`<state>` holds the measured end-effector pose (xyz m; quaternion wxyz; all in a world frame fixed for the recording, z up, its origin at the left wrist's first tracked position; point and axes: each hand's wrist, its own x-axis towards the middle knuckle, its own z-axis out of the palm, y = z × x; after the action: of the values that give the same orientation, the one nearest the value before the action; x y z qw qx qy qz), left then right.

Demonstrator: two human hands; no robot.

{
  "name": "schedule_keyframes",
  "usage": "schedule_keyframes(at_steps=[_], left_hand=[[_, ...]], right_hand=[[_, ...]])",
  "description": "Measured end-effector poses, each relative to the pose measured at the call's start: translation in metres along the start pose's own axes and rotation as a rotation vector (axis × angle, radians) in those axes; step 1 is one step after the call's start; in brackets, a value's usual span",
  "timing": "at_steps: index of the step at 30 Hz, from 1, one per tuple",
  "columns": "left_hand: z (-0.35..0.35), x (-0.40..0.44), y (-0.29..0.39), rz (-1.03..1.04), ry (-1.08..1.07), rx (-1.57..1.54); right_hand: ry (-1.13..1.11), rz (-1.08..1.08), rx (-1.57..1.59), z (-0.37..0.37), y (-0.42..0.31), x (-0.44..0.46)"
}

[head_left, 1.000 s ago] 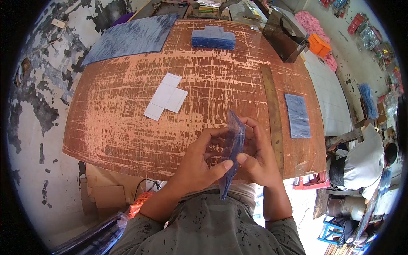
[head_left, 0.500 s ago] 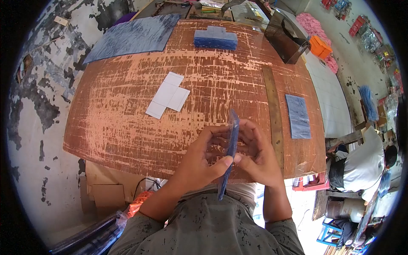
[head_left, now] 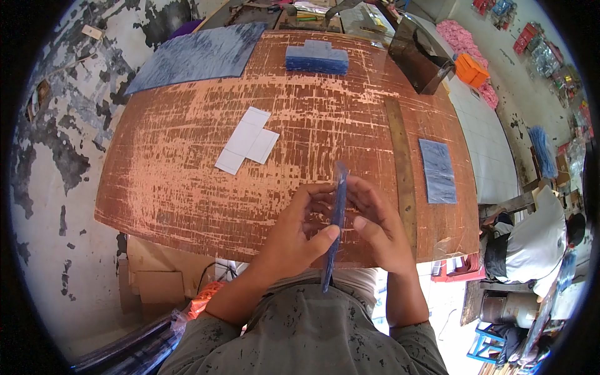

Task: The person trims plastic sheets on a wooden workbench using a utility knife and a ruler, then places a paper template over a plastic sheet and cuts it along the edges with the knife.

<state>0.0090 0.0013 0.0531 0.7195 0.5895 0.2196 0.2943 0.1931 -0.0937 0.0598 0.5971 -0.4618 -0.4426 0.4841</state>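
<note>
Edge-on above the table's near side stands a thin bundle of blue, plastic-looking sheets point(head_left: 339, 209); how many layers it has cannot be made out. My left hand point(head_left: 290, 240) grips it, thumb on the near edge and fingers on its left side. My right hand point(head_left: 384, 240) is just to the right, fingers curved close to the far part, thumb apart from the bundle. Beyond my hands lies a white cut-out template point(head_left: 247, 140) with fold lines. A flat blue marbled rectangle point(head_left: 438, 172) rests to the right, past a long ruler-like strip point(head_left: 403, 175).
On the worn brown table point(head_left: 169, 169), a large blue marbled sheet point(head_left: 200, 56) lies at the back left. A stack of cut blue pieces point(head_left: 317, 64) sits at the back. A dark, shiny box-like stand point(head_left: 419, 56) and an orange object point(head_left: 470, 70) are at the back right.
My right thumb has come off the blue bundle and moved right. The bundle now stands a little more upright, still in my left hand.
</note>
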Motion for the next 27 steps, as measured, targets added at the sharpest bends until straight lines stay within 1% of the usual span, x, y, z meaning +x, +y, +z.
schedule_keyframes(at_steps=[2,4,8,16,24,27], left_hand=[[0.000,0.000,0.000,-0.033,0.008,-0.036],[0.001,0.002,-0.001,0.041,0.017,0.148],[0.001,0.001,0.000,-0.008,0.033,0.093],[-0.007,0.000,0.007,-0.034,-0.079,0.114],[-0.003,-0.001,0.008,0.004,-0.061,0.160],[-0.002,-0.002,0.006,0.030,-0.051,0.163]], right_hand=[[0.002,-0.018,-0.075,0.002,-0.003,-0.001],[0.000,-0.019,-0.099,0.005,-0.006,-0.002],[0.015,0.008,-0.092,0.007,-0.009,-0.003],[-0.043,-0.024,-0.073,0.003,-0.011,-0.005],[0.009,-0.036,-0.060,0.007,-0.007,-0.006],[0.020,-0.031,-0.109,0.009,-0.010,-0.006]])
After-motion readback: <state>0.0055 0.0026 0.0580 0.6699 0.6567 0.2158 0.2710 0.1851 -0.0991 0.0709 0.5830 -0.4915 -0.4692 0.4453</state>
